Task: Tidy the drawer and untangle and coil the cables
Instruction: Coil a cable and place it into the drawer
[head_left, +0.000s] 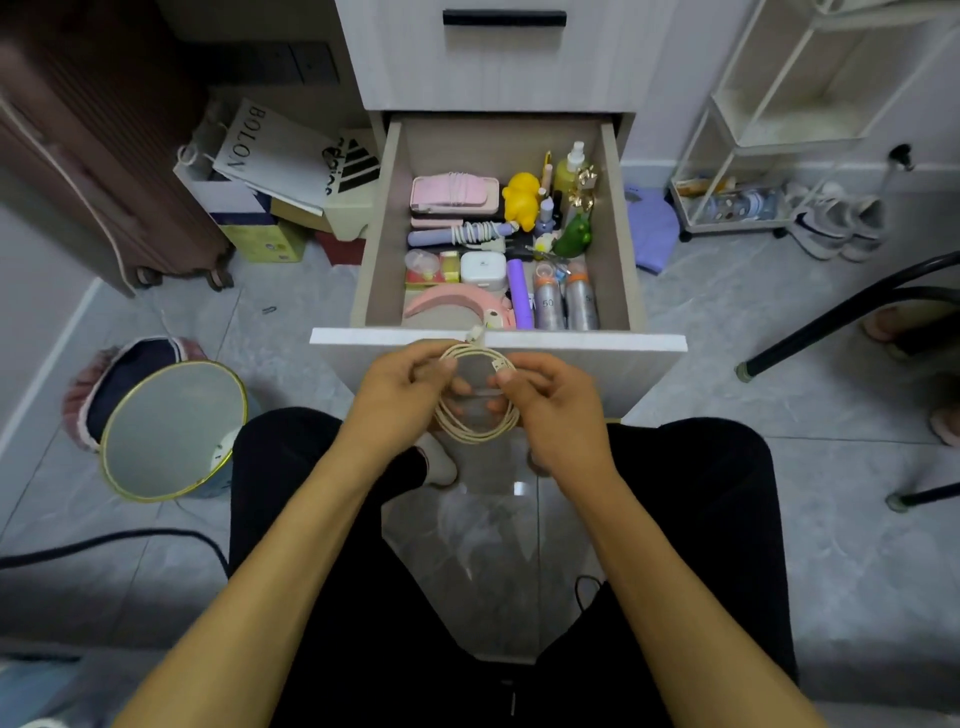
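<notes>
Both hands meet in front of us, holding one cream cable (477, 410) wound into loops just short of the drawer (498, 340). Our left hand (402, 395) pinches the coil's left side; our right hand (553, 402) pinches the plug end at the top. Beyond our knuckles the drawer looks mostly ordered, with another wrapped cord (475, 233) lying inside. We judge what's left: finish this coil and put it away.

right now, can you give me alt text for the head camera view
Both hands, left hand and right hand, hold a cream cable wound into a coil, just in front of an open drawer. The drawer holds bottles, a yellow duck and pink cases; a bin stands on the left.
</notes>
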